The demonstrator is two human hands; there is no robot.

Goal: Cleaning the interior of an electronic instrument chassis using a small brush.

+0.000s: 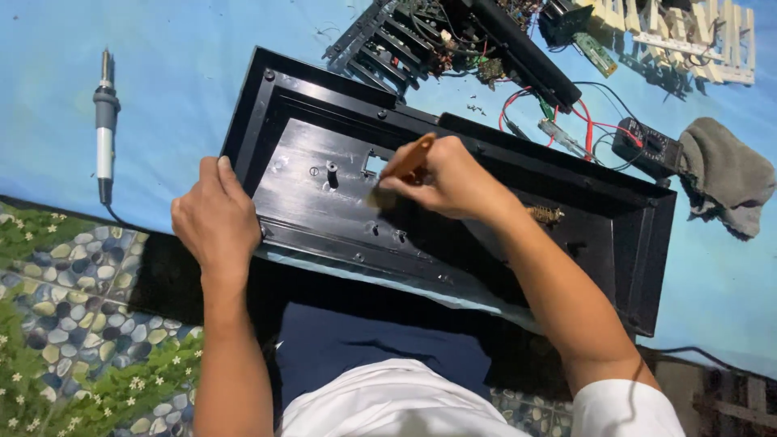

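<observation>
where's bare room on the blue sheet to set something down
Bare blue sheet lies between the soldering iron and the black casing. The top right is crowded with circuit boards, wires and a grey cloth.

You work under bright, even overhead light. Glare streaks the glossy black casing (324, 186) at centre frame, your right hand (449, 178) casts a soft shadow beneath it, and its brush (396, 174) blurs slightly. The upper-right corner looks softer.
</observation>
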